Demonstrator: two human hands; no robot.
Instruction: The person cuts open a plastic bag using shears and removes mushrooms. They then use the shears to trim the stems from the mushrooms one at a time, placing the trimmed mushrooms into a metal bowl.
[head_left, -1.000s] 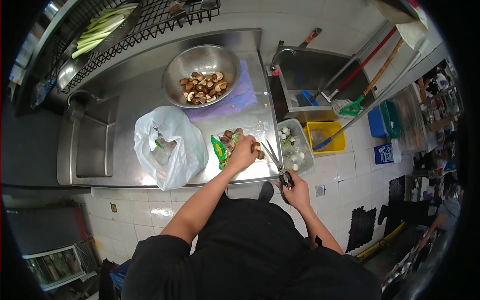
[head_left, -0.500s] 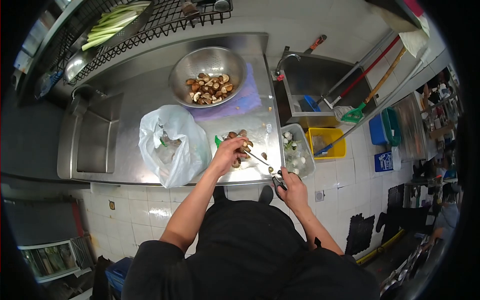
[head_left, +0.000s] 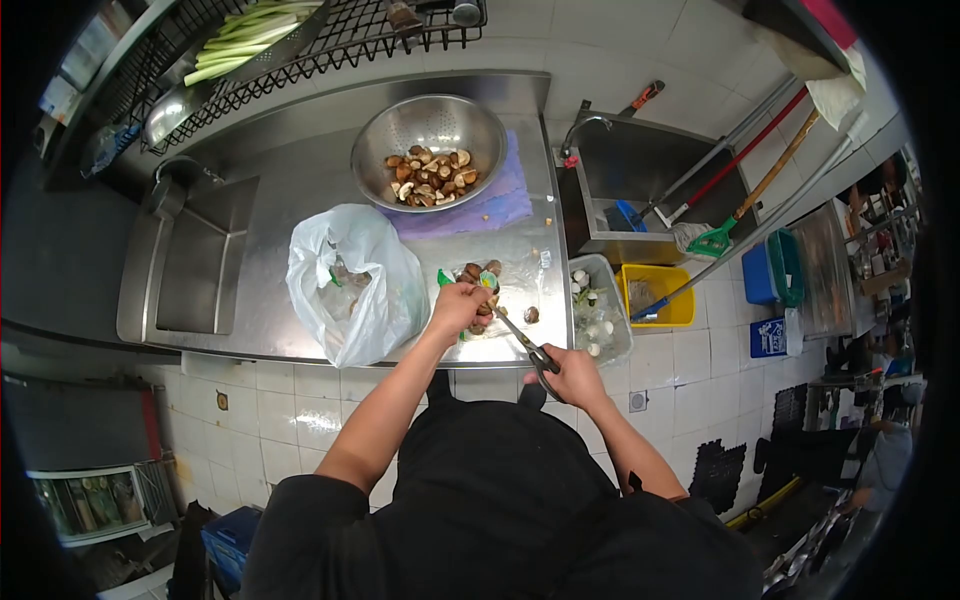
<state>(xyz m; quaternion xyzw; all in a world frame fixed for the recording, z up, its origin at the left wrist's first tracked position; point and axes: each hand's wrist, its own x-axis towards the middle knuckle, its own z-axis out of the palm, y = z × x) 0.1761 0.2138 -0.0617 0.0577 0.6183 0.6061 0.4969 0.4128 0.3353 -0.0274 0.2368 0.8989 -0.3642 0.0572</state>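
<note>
My right hand (head_left: 572, 377) is closed on the dark handles of a pair of scissors (head_left: 527, 343), whose blades point up and left to my left fingertips. My left hand (head_left: 463, 305) pinches a brown mushroom (head_left: 485, 309), mostly covered by the fingers, at the blade tips. Just beyond that hand lies a small heap of mushrooms (head_left: 470, 272) on clear plastic with green-printed parts. A single mushroom (head_left: 531, 314) sits apart to the right. Farther back, a perforated steel colander (head_left: 430, 112) holds many brown mushroom pieces (head_left: 432, 180).
A white plastic bag (head_left: 385, 290) stands left of my left hand on the steel counter (head_left: 265, 300). The colander rests on a purple cloth (head_left: 508, 200). Beyond the counter's right edge are a clear tub with pale stems (head_left: 592, 320), a yellow bin (head_left: 672, 282) and a sink (head_left: 650, 150).
The scissors have swung up and left from the counter's right edge, so their tips now meet my left fingers. My left hand has shifted slightly down and left. The view has shifted slightly.
</note>
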